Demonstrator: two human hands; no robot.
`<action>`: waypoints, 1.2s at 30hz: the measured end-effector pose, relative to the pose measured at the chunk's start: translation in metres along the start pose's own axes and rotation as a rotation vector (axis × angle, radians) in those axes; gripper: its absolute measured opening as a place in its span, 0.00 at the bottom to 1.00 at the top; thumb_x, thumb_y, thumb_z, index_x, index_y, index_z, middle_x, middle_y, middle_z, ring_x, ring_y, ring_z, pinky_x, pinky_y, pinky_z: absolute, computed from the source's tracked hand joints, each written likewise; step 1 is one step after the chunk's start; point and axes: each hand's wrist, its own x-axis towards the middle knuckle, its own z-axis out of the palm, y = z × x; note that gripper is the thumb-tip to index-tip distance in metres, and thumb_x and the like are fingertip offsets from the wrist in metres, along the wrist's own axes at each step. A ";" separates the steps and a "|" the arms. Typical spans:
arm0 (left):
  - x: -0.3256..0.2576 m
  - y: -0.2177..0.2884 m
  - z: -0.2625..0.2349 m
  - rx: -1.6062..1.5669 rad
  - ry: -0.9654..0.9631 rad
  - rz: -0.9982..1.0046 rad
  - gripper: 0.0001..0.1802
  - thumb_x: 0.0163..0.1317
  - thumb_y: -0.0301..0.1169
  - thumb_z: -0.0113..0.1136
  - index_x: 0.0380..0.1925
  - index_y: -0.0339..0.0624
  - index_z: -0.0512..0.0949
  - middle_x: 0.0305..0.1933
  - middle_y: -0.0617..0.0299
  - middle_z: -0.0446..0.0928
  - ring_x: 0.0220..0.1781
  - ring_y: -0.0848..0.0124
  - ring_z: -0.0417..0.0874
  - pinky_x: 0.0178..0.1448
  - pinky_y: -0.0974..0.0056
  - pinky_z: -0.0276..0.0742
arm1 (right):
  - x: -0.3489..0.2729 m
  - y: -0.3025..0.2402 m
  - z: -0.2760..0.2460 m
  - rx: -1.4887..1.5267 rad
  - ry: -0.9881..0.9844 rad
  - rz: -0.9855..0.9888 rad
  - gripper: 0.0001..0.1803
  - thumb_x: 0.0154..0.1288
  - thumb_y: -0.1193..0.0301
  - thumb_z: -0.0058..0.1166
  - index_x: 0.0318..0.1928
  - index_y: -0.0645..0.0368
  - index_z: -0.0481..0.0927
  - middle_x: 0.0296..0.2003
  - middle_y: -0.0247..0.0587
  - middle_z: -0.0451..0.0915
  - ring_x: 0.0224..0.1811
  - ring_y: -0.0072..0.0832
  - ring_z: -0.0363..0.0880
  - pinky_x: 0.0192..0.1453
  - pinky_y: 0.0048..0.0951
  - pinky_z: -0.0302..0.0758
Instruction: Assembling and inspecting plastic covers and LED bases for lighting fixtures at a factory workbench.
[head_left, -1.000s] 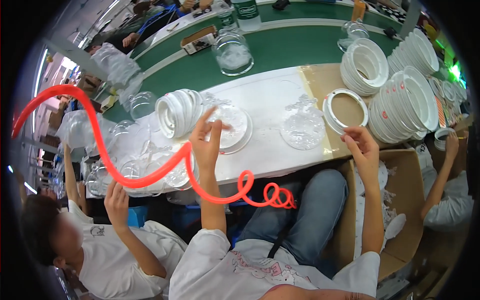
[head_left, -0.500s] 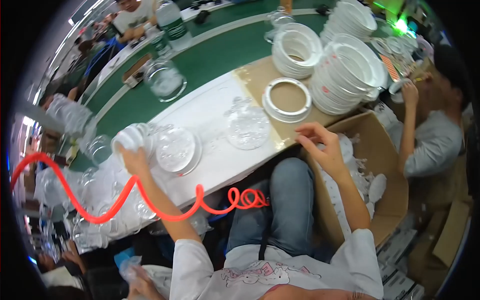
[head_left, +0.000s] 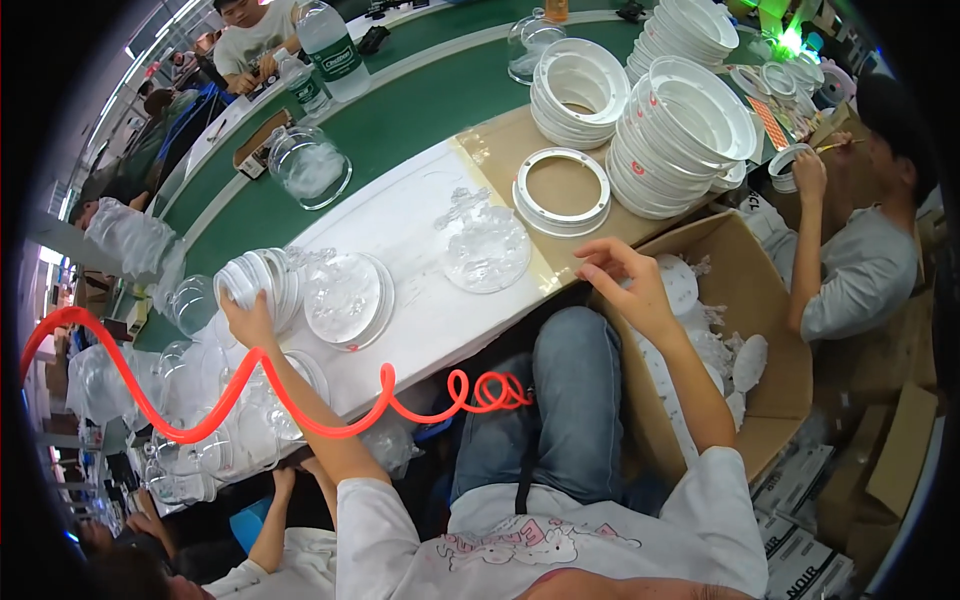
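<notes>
My left hand is closed on the near edge of white round plastic rings, which lean together at the left of the white-covered table. Beside them sits a small stack of clear plastic discs on white rims. Farther right lies another clear disc with crumpled clear plastic at its top. My right hand hovers by the table's front edge, over the side of a cardboard box. Its fingers are loosely bent and apart, with nothing in them. A single white ring lies on the brown cardboard just beyond it.
Tall stacks of white rings stand at the back right. A coiled red hose hangs across the front left, over my left forearm. Clear domes and water bottles stand on the green surface behind. A co-worker sits at the right.
The view has shifted slightly. My left hand stays at the white rings, which now show more of their stacked edges. My right hand hangs in nearly the same place, still empty.
</notes>
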 end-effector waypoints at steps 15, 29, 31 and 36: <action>0.010 0.008 -0.004 -0.160 0.028 -0.165 0.35 0.31 0.29 0.67 0.46 0.30 0.71 0.42 0.47 0.78 0.44 0.58 0.80 0.51 0.63 0.72 | -0.005 0.006 0.012 -0.029 -0.020 0.041 0.09 0.59 0.75 0.52 0.41 0.61 0.77 0.28 0.36 0.80 0.31 0.20 0.78 0.35 0.19 0.72; -0.062 0.143 -0.042 -0.425 -0.244 0.583 0.30 0.47 0.21 0.62 0.54 0.41 0.69 0.47 0.50 0.75 0.47 0.59 0.78 0.51 0.62 0.73 | 0.047 -0.037 0.028 -0.297 0.016 -0.346 0.20 0.54 0.72 0.57 0.49 0.58 0.73 0.44 0.44 0.77 0.42 0.32 0.78 0.42 0.30 0.75; -0.079 0.157 -0.032 -0.479 -0.321 0.673 0.31 0.46 0.20 0.62 0.54 0.40 0.69 0.47 0.50 0.75 0.46 0.56 0.77 0.50 0.60 0.72 | 0.087 -0.033 0.043 -0.537 -0.042 -0.627 0.26 0.50 0.70 0.58 0.52 0.56 0.70 0.47 0.45 0.74 0.44 0.41 0.75 0.47 0.37 0.74; -0.093 0.163 -0.040 -0.433 -0.297 0.746 0.30 0.44 0.18 0.62 0.53 0.40 0.70 0.41 0.52 0.76 0.40 0.56 0.75 0.47 0.58 0.69 | 0.152 -0.017 0.087 -0.714 -0.504 -0.398 0.22 0.47 0.70 0.58 0.47 0.51 0.74 0.42 0.41 0.78 0.43 0.39 0.76 0.46 0.36 0.73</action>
